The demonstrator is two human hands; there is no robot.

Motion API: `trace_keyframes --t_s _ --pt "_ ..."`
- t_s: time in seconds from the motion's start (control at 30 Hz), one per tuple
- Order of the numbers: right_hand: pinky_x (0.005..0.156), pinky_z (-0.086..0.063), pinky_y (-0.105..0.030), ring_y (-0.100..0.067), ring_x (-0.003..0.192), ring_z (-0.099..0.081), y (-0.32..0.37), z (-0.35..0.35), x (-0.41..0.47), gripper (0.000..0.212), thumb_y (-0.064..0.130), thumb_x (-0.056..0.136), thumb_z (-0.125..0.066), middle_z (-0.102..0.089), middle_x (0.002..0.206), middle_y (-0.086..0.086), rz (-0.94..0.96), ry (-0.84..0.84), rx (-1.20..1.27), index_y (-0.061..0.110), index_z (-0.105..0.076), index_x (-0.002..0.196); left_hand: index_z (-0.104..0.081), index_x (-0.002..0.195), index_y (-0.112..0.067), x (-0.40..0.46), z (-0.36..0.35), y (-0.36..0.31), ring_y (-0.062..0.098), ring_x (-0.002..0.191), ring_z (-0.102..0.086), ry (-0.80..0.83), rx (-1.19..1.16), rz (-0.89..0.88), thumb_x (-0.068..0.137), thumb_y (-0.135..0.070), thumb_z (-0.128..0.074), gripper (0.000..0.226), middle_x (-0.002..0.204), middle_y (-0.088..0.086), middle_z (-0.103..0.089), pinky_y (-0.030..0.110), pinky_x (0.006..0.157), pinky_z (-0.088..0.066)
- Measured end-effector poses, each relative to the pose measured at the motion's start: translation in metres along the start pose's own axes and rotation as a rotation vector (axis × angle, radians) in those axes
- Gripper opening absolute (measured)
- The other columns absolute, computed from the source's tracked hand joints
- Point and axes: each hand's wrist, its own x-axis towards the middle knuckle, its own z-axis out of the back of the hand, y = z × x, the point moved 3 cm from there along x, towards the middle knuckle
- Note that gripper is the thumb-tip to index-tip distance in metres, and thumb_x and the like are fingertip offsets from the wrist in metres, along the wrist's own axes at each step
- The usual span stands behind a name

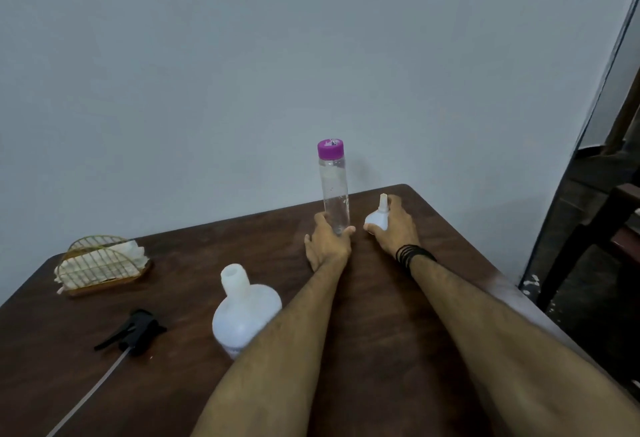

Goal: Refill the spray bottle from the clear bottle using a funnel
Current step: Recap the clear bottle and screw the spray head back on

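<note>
A tall clear bottle (334, 191) with a purple cap stands upright near the far edge of the brown table (180, 249). My left hand (327, 246) wraps its base. Just to the right, my right hand (396, 229) closes over a small white funnel (378, 217) that rests wide end down, its spout pointing up. The white spray bottle (244, 312) stands open-necked at the near left, partly hidden by my left forearm. Its black trigger head (136, 331) with a long dip tube lies on the table further left.
A wire napkin basket (100, 265) holding white napkins sits at the table's far left. A pale wall runs behind the table. A dark chair (595, 256) and a door frame stand beyond the right edge.
</note>
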Motion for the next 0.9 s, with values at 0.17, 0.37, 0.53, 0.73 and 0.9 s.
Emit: trace_keyframes --t_s 0.17,0.37,0.53,0.73,0.9 --pt "0.099 -0.046 -0.041 -0.034 0.124 -0.055 -0.007 -0.006 0.031 0.079 0.027 0.083 -0.078 -0.054 0.139 -0.014 -0.030 0.001 -0.005 0.010 -0.031 0.144 -0.042 0.130 -0.025 0.023 -0.014 -0.003 0.020 0.124 -0.061 -0.010 0.047 0.007 0.087 -0.048 -0.070 0.056 0.126 0.000 -0.068 0.040 0.125 -0.008" --pt "0.119 -0.022 -0.050 -0.032 0.147 -0.027 -0.011 -0.010 0.032 0.106 0.045 0.082 -0.077 -0.029 0.157 -0.015 0.036 -0.066 -0.026 0.008 -0.010 0.155 -0.037 0.137 -0.019 0.023 -0.014 0.000 0.022 0.134 -0.053 -0.044 0.027 -0.004 0.078 -0.050 -0.079 0.079 0.138 0.004 -0.060 0.043 0.125 -0.007" --pt "0.118 -0.024 -0.054 -0.035 0.144 -0.026 -0.004 -0.006 0.012 0.096 0.050 0.080 -0.072 -0.031 0.151 -0.017 0.268 -0.188 -0.329 0.006 -0.023 0.151 -0.017 0.154 -0.008 0.011 -0.006 0.004 0.025 0.155 -0.012 -0.044 0.076 -0.047 0.069 -0.048 -0.087 0.118 0.162 0.011 -0.028 0.049 0.124 0.002" --pt "0.115 -0.027 -0.054 -0.040 0.139 -0.034 0.004 -0.018 -0.020 0.076 0.035 0.085 -0.067 -0.036 0.149 -0.022 0.328 -0.068 -0.522 0.003 -0.036 0.146 -0.021 0.153 0.001 -0.028 0.003 0.011 0.034 0.151 -0.018 0.060 0.251 -0.173 0.091 -0.044 -0.064 0.087 0.158 0.022 -0.027 0.046 0.125 -0.013" --pt "0.095 -0.045 -0.046 -0.036 0.115 -0.051 0.016 -0.017 -0.051 0.052 0.023 0.090 -0.062 -0.047 0.130 -0.017 0.375 0.022 -0.471 0.007 -0.044 0.137 -0.038 0.143 0.001 -0.072 0.023 0.007 0.036 0.142 -0.038 0.218 0.347 -0.223 0.099 -0.031 -0.052 0.057 0.148 0.023 -0.044 0.046 0.119 -0.030"
